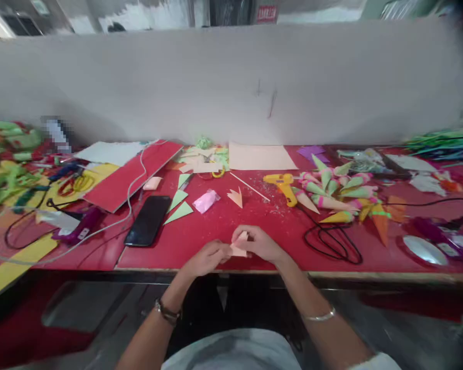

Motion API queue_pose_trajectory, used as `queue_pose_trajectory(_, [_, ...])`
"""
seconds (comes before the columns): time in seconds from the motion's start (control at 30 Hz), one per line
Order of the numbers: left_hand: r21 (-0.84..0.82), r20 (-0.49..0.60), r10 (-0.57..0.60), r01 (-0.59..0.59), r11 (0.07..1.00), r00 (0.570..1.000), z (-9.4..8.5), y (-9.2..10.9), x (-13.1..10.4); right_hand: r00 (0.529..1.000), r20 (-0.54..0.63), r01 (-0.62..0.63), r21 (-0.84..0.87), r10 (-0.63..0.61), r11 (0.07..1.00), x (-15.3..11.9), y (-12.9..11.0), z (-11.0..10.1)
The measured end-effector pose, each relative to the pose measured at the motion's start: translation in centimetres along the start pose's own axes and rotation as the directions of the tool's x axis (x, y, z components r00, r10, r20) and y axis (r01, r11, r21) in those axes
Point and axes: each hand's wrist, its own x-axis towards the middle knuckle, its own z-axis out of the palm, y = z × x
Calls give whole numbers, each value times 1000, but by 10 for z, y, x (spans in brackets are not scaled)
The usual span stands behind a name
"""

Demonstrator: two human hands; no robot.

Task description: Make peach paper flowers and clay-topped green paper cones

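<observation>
Between my two hands, just above the front edge of the red table [170,259], is a small piece of pale peach paper [239,251]. My left hand [210,257] pinches its left side. My right hand [260,243] has its fingers closed on the right and upper part, hiding some of it. Ahead of the hands lies a peach paper cutout with pointed tips [236,197]. A crumpled pink packet [206,201] rests to its left, near several light green paper triangles [179,213]. A yellow glue gun [283,186] lies to the right, its black cord coiled nearby.
A black phone [148,221] lies left of the hands. Green and pink paper cones [332,187] are heaped at the right. A red board [135,177], a white cable, a thin stick [250,186] and a peach sheet [260,156] lie farther back, before a pale partition [216,87].
</observation>
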Motion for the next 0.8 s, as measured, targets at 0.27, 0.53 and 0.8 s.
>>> queue_pose_trajectory(0.27, [32, -41, -43, 45, 998, 998, 7, 9, 1, 986, -166, -33, -85, 19, 996, 0, 2, 6])
queue_pose_trajectory(0.53, [77, -79, -60, 66, 995, 995, 4, 11, 1, 972, -201, 68, -249, -120, 966, -5, -1, 4])
queue_pose_trajectory(0.8, [-51, -402, -130, 120, 991, 906, 9, 2, 4, 965, -160, 104, -490, -206, 866, -8, -4, 1])
